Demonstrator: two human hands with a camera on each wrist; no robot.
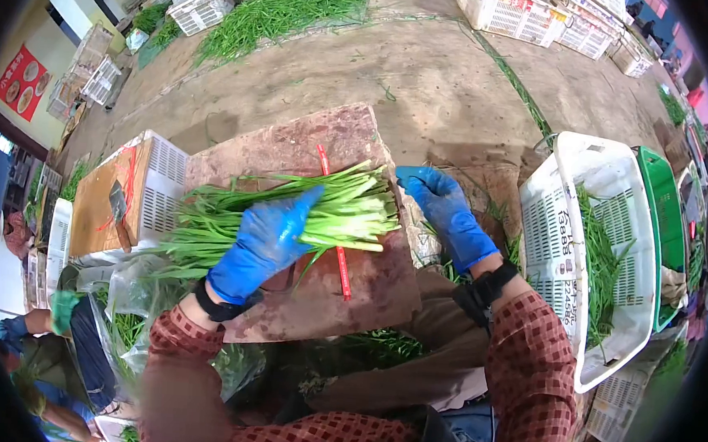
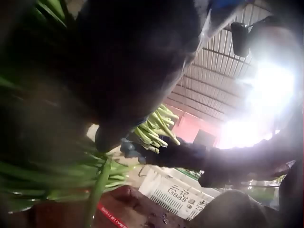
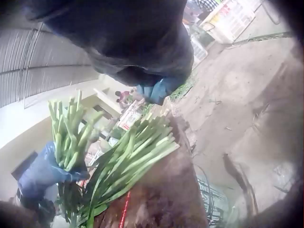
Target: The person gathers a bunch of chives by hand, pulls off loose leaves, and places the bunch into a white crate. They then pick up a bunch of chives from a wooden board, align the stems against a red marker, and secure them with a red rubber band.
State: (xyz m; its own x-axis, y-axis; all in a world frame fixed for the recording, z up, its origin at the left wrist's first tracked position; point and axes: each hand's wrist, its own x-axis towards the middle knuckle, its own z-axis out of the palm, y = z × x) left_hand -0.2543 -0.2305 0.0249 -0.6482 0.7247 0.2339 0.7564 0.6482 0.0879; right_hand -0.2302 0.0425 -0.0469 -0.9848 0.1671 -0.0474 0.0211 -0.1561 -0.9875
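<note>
A bunch of green stalks with pale cut ends (image 1: 346, 212) lies across a worn wooden board (image 1: 327, 134). My left hand (image 1: 268, 240), in a blue glove, lies over the middle of the bunch. In the right wrist view that left hand (image 3: 40, 173) grips a smaller handful of stalks (image 3: 66, 133), lifted beside the lying bunch (image 3: 137, 156). My right hand (image 1: 444, 210), also in a blue glove, is open, its straight fingers close to the cut ends. A red strip (image 1: 341, 269) runs under the bunch.
A white crate (image 1: 560, 234) holding more stalks stands at my right, a green crate (image 1: 661, 232) behind it. At the left a cleaver (image 1: 117, 202) rests on a board over another white crate. Greens (image 1: 278, 10) lie heaped on the concrete floor. Another person (image 1: 40, 323) crouches bottom left.
</note>
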